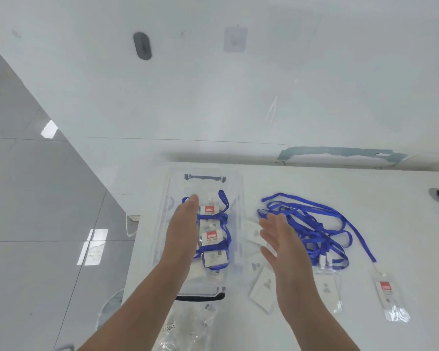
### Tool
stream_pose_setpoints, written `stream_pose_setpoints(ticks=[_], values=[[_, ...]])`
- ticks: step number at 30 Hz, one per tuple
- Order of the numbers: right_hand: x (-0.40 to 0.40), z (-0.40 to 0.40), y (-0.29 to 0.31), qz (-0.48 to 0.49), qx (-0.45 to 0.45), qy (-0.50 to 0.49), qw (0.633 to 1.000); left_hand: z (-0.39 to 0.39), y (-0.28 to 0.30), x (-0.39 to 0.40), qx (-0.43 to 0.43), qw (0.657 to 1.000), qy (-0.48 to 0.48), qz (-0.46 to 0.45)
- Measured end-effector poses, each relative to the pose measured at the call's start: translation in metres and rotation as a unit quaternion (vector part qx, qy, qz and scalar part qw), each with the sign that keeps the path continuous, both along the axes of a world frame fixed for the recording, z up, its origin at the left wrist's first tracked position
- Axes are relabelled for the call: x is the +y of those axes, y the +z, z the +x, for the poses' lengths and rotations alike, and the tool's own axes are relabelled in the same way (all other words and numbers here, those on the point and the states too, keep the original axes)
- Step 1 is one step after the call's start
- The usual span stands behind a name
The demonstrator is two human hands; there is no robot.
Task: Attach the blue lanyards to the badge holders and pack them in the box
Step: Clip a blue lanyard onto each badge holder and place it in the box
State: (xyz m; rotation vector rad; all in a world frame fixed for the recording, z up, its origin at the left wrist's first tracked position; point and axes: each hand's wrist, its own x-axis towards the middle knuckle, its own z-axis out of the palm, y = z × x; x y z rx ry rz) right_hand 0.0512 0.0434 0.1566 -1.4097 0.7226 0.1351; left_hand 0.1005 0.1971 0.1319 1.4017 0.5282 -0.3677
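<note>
Both hands are spread wide and hold nothing: the left hand (184, 224) hovers over the clear box (238, 188) of wrapped badges, while the right hand (280, 241) is nearer the loose blue lanyards (314, 224) just right of it

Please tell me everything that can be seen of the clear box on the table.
The clear box is a long, see-through plastic container with no lid on it and a dark latch handle at its far end and at its near end. It lies flat on the white table, lengthwise away from the person. Inside lie badge holders with red labels, wrapped in blue lanyards. The left hand, open, reaches over its left side; whether it touches is unclear.
</note>
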Motion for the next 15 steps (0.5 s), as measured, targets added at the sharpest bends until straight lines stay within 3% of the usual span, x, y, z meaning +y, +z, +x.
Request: stream_pose_setpoints(ticks=[8,15], values=[[-0.114,-0.011,-0.008,-0.067,-0.015,-0.016,0.998,-0.012,0.013,-0.062,-0.039,0.997,0.047,0.052],[-0.225,-0.013,-0.020,-0.148,-0.036,0.070,0.986,-0.025,0.015,-0.163,-0.097,0.986,0.068,0.115]])
